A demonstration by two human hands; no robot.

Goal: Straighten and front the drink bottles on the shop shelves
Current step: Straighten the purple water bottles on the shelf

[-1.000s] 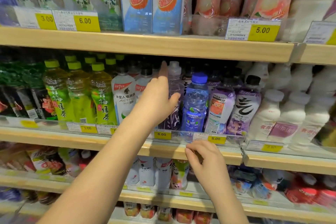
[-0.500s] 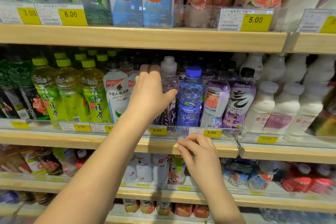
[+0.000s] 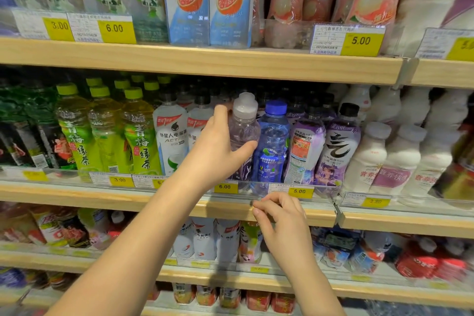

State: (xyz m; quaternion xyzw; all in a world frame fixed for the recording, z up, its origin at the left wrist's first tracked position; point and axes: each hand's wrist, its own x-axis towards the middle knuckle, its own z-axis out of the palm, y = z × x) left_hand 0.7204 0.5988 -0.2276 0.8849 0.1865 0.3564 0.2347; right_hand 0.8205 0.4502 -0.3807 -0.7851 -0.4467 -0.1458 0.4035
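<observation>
Fingers (image 3: 269, 204) of the right hand (image 3: 284, 220) are curled, with their tips at the front edge of the wooden shelf (image 3: 102, 197), just under the price strip (image 3: 300, 191). I cannot tell if they pinch anything. Beyond them, the left hand (image 3: 218, 151) grasps a clear bottle (image 3: 243, 128) with a white cap, thumb on its front. A blue bottle (image 3: 273, 141) touches it just right of this thumb. Little free room is between the caps and the upper shelf (image 3: 205, 64).

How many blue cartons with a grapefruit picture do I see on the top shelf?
2: the left carton and the right carton, side by side. Others may hide behind them.
</observation>
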